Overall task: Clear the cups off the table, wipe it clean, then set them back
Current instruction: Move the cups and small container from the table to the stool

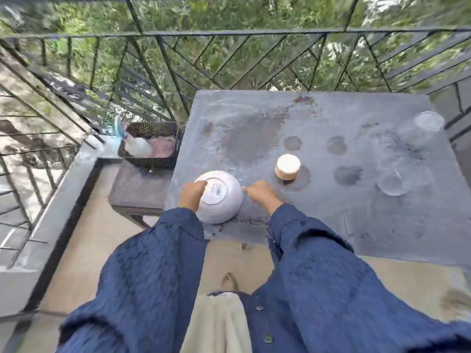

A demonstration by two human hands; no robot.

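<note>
a white bowl point(224, 207) is seen upside down at the near left corner of the grey table point(331, 225), its ringed base turned up. a dark printed mark is carried inside the base ring, but it is too blurred to be read. the bowl is gripped on its left side by the left hand point(192, 193), whose fingers are curled over the edge of the base. the right side of the bowl is met by the fingertips of the right hand point(260, 192); the fingers are partly curled, and whether the bowl is held or only touched by them cannot be told. both arms are covered by dark blue sleeves point(318, 263).

just beyond the right hand a small cup point(287, 166) is stood upside down, pale on its base and tan on its side. dark round damp marks point(348, 174) are spread over the tabletop around it. near the right edge a clear glass point(392, 186) is set, and a second clear glass point(429, 122) is set at the far right corner, well apart from the bowl.

beside the table's left edge a low stool point(137, 189) is placed, and on it a black mesh basket point(153, 163) in which a white spray bottle point(137, 146) and a pink cloth point(163, 147) are kept. a black metal railing point(229, 33) is seen behind.
</note>
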